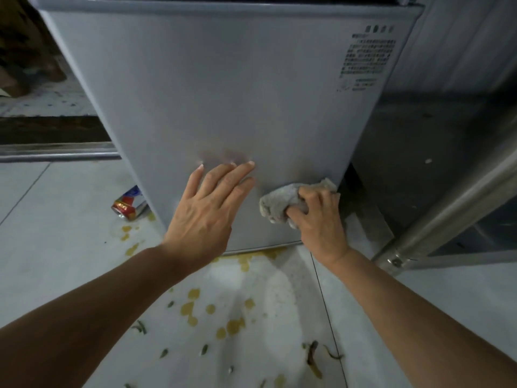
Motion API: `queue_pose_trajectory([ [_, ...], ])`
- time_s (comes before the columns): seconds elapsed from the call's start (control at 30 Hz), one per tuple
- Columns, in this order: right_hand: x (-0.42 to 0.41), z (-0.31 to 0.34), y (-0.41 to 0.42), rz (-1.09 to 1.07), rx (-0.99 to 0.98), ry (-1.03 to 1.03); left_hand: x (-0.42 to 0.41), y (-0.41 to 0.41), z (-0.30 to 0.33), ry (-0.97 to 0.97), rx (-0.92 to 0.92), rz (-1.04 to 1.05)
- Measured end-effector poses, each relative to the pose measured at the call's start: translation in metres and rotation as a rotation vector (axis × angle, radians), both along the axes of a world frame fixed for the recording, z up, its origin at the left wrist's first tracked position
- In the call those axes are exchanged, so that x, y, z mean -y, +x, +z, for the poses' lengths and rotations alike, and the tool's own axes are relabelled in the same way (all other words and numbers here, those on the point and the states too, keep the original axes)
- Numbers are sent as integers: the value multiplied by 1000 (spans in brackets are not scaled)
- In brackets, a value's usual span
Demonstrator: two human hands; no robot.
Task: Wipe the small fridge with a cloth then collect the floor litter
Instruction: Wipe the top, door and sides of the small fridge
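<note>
Head view: my right hand has its fingers curled round a bunched cloth, pressed low on the fridge panel near its bottom right corner. My left hand lies flat, fingers straight and spread, just left of the cloth, holding nothing. Unwiped panel lies mostly up and left of the cloth, so I judge the next stroke goes upward. Litter waits behind: 1 can by the left edge, leaf scraps on the floor.
</note>
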State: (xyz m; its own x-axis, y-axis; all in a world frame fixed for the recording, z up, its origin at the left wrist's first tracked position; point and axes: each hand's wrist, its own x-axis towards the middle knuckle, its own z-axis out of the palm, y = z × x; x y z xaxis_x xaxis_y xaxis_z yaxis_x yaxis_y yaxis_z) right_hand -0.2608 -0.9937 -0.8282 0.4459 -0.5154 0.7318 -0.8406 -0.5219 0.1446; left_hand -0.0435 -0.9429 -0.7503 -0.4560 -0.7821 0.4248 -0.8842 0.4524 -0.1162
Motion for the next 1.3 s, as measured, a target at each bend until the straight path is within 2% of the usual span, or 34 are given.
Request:
queue_pose_trajectory([
  [0.1, -3, 5, 1, 50, -92, 85, -5, 11, -2, 22, 16, 5],
  [0.17, -3, 24, 7, 0, 46, 117, -5, 16, 1, 4, -3, 11],
  [0.23, 1, 50, 18, -29, 211, -3, -6, 20, 7, -22, -56, 33],
  [0.3, 7, 71, 33, 12, 241, -210, -6, 27, 11, -41, -122, 60],
  [0.4, 11, 70, 54, 55, 288, -301, -6, 40, 12, -73, -150, 64],
  [0.47, 7, 45, 64, 96, 207, -256, -6, 48, 9, -80, -125, 51],
  [0.6, -1, -6, 64, 239, -304, -61, -8, 61, -1, -49, -102, 46],
  [0.63, -4, -10, 64, 251, -369, -6, -9, 63, -3, -42, -98, 45],
  [0.73, -8, -3, 70, 227, -293, 36, -12, 74, -9, -33, -125, 59],
  [0.87, 2, 49, 93, 224, 16, -190, -17, 90, -11, -53, -243, 103],
  [0.97, 6, 65, 114, 195, 128, -300, -19, 100, -13, -66, -325, 133],
  [1.03, 3, 47, 123, 216, 80, -287, -20, 103, -17, -76, -365, 149],
  [1.2, -8, -1, 130, 306, -350, -114, -25, 105, -22, -12, -545, 138],
  [1.3, -11, 8, 133, 302, -328, -81, -26, 107, -22, 32, -663, 137],
])
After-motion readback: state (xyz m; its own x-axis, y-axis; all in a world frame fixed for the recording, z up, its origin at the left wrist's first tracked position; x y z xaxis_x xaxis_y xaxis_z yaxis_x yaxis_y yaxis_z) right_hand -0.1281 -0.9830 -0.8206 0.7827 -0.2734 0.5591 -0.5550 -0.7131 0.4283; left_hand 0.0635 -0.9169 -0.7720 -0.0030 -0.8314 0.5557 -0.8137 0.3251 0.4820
